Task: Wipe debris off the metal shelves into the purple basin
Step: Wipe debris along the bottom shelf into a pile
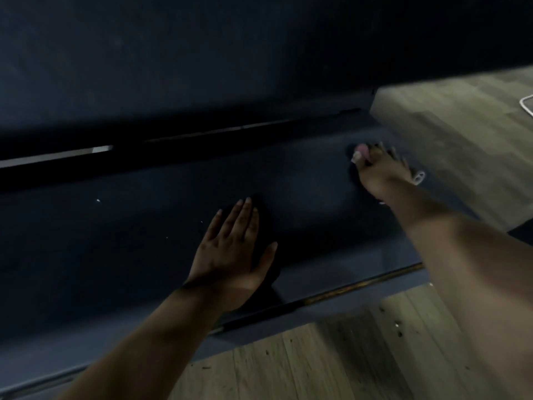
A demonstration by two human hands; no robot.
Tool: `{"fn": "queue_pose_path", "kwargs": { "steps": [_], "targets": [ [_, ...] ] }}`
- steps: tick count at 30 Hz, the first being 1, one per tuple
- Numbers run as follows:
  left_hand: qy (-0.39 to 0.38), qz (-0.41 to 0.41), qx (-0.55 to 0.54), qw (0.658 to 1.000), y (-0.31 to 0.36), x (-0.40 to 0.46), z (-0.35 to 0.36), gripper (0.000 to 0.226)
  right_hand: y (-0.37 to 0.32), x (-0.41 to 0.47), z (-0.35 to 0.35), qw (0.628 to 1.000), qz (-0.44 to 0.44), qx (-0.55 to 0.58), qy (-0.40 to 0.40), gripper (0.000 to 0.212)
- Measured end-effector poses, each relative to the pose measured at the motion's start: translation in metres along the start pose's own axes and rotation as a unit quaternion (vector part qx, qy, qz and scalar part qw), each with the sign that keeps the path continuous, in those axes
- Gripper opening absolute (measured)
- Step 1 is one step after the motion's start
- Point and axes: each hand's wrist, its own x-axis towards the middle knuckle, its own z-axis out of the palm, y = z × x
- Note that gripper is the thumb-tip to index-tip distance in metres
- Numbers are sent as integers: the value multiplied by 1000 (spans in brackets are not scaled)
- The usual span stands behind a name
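While the dark metal shelf (129,241) fills the middle of the frame with a few pale specks of debris (98,200) at centre left, the left hand (233,246) lies flat on it, fingers straight and together. At centre right, the right hand (377,168) curls round something small and pinkish, too blurred to name, near the shelf's end, with wooden floor (331,356) along the lower right.

Dim light; wood-plank floor (331,359) with dark specks; a white cord (525,105) at far right.
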Motion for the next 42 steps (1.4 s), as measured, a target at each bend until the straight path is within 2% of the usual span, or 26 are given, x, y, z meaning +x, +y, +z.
{"fn": "queue_pose_path", "kwargs": {
  "steps": [2,5,8,10,13,16,19,21,23,26,28,31,35,37,40,42],
  "targets": [
    [-3,-1,-3,1000,1,0,0,101,-32,-1,7,999,-42,-16,-17,52],
    [2,-3,-4,1000,0,1,1,102,-86,-15,29,985,-162,-39,-34,45],
    [8,-13,-10,1000,0,0,1,101,-122,-40,45,965,-258,3,-47,41],
    [17,-19,-26,999,0,-4,1,101,-136,-58,49,954,-285,42,-80,36],
    [31,-21,-37,999,-5,-17,-1,101,-139,-72,40,954,-264,89,-106,33],
    [33,-17,-21,999,-22,-38,-11,101,-110,-73,26,977,-196,67,-42,37],
    [35,-36,11,999,-52,-62,-13,100,-50,-84,8,992,-95,71,48,44],
    [51,-50,24,997,-77,-79,-11,96,-15,-90,-2,995,-24,70,64,45],
    [22,-58,54,997,-95,-96,-10,90,0,-92,-6,997,6,58,41,43],
    [75,-79,11,994,-115,-110,5,101,-11,-95,-1,999,-10,45,25,43],
    [74,-83,-22,994,-119,-111,11,108,-29,-99,8,998,-33,24,38,42],
    [85,-69,-7,994,-119,-110,14,93,-71,-111,21,996,-83,-4,29,42],
    [106,-67,-11,992,-120,-109,16,83,-152,-142,47,970,-236,-1,62,25],
    [112,-63,-8,992,-120,-109,14,79,-190,-159,65,956,-287,20,49,24],
    [95,-61,0,994,-121,-109,15,74,-223,-178,79,952,-295,84,-8,30],
    [106,-47,-2,993,-122,-108,15,80,-224,-182,73,953,-282,105,-32,31]
  ]
}}
